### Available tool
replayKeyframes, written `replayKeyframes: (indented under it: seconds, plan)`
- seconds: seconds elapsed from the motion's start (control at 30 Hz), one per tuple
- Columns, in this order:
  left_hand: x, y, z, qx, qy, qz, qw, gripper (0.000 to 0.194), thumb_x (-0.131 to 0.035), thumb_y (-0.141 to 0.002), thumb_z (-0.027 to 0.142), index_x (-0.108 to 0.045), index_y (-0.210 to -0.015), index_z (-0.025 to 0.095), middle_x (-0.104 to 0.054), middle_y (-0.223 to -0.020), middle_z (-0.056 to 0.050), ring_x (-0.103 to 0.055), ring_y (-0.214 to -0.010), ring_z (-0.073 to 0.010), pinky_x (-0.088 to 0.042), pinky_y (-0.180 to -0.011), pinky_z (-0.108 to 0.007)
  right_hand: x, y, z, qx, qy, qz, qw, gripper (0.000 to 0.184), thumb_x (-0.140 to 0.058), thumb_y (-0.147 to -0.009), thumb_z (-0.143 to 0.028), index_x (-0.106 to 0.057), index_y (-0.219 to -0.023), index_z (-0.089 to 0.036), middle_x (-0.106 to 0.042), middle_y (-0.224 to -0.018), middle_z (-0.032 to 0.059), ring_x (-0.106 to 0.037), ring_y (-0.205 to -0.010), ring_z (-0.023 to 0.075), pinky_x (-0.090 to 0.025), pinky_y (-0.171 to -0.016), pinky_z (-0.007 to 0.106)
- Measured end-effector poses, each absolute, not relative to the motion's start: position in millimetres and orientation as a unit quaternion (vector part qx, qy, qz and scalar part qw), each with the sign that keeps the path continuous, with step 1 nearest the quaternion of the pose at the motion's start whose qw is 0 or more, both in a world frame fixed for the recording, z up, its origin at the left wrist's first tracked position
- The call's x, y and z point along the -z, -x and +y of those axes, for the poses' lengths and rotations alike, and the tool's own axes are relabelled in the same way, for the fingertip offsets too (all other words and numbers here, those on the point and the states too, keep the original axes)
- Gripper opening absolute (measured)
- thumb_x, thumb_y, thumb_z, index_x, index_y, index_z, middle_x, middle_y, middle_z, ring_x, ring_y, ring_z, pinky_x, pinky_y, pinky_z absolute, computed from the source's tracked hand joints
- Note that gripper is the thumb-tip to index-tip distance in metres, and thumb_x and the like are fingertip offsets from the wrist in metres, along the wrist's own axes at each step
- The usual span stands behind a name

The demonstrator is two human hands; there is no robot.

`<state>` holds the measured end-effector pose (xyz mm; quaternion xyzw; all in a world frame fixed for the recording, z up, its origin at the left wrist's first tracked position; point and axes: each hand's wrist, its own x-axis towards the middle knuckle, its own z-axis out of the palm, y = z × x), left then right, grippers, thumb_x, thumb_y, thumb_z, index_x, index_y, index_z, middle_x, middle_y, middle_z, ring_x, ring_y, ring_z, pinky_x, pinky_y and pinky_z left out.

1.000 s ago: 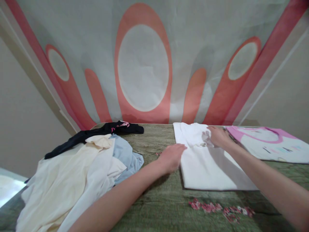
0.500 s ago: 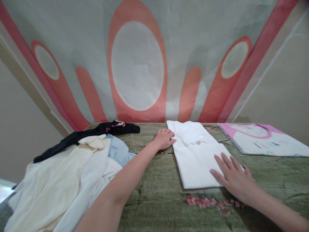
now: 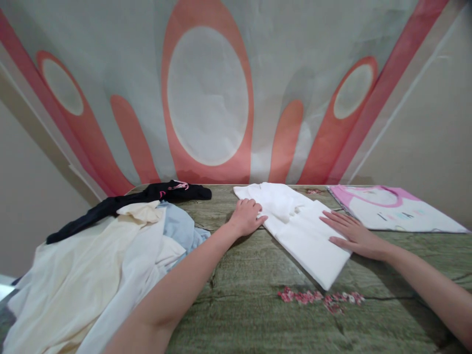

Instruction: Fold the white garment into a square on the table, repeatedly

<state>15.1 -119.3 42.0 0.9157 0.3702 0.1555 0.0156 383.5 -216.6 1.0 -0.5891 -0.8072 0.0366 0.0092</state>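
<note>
A folded white shirt (image 3: 306, 241) lies slantwise on the table, its near corner pointing toward me and its upper part bunched. At its left edge, my left hand (image 3: 246, 217) is closed, fingers and thumb pinching the cloth. My right hand (image 3: 354, 236) rests flat on the shirt's right edge, fingers stretched out. To the right of that hand lies a folded white shirt with pink shoulders and neckline (image 3: 398, 209), lettering on its front.
On the left is a heap of loose clothes: a cream garment (image 3: 84, 275), a light blue one (image 3: 180, 226) and a black one with pink print (image 3: 121, 209). The wood-patterned tabletop (image 3: 239, 305) has printed pink flowers. A wall covering (image 3: 140, 44) stands behind.
The white shirt has turned, its near end swinging clockwise into a slant. My right hand moved from its upper part to the near right edge and opened flat; my left hand moved farther up the left edge.
</note>
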Motion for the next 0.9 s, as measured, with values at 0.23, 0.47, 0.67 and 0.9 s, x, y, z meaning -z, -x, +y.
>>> replayKeyframes:
  seconds: [0.23,0.47,0.67,0.9]
  plan:
    - [-49,-17,-130,-0.142,-0.938,0.15,0.278,0.027,-0.059,-0.081,0.024,-0.055,-0.107,0.018,-0.06,-0.1,-0.004,-0.054,-0.094,-0.0154,-0.039,-0.087,-0.027,-6,-368,-220,-0.035,0.631,-0.77,0.081,0.054,-0.029,-0.086,-0.052,-0.044,-0.131,-0.025,-0.036,-0.142,0.0035,-0.022,-0.134,0.0271,-0.018,-0.107,0.05]
    - [-47,-28,-138,-0.137,-0.946,0.128,0.265,0.029,-0.063,-0.079,0.023,-0.06,-0.106,0.018,-0.061,-0.099,-0.005,-0.055,-0.094,-0.0168,-0.039,-0.087,-0.027,-37,-275,-274,-0.078,0.574,-0.801,0.153,0.042,-0.047,-0.082,-0.049,-0.054,-0.114,-0.023,-0.062,-0.096,0.0087,-0.057,-0.087,0.0242,-0.044,-0.078,0.039]
    - [-40,-32,-137,-0.163,-0.961,0.133,0.18,0.018,-0.053,-0.084,0.017,-0.065,-0.096,0.018,-0.061,-0.092,-0.005,-0.054,-0.09,-0.0161,-0.039,-0.083,-0.026,-29,-245,-293,-0.083,0.564,-0.807,0.153,0.024,-0.05,-0.081,-0.028,-0.056,-0.103,-0.022,-0.06,-0.076,0.0034,-0.052,-0.068,0.0191,-0.041,-0.064,0.033]
    - [-42,-29,-140,-0.15,-0.971,0.152,0.107,0.024,-0.052,-0.076,0.01,-0.065,-0.092,0.021,-0.059,-0.097,-0.004,-0.051,-0.094,-0.0189,-0.037,-0.086,-0.031,-37,-243,-293,-0.12,0.533,-0.825,0.143,0.026,-0.049,-0.084,-0.034,-0.058,-0.104,-0.021,-0.059,-0.073,0.0028,-0.053,-0.067,0.0185,-0.043,-0.065,0.033]
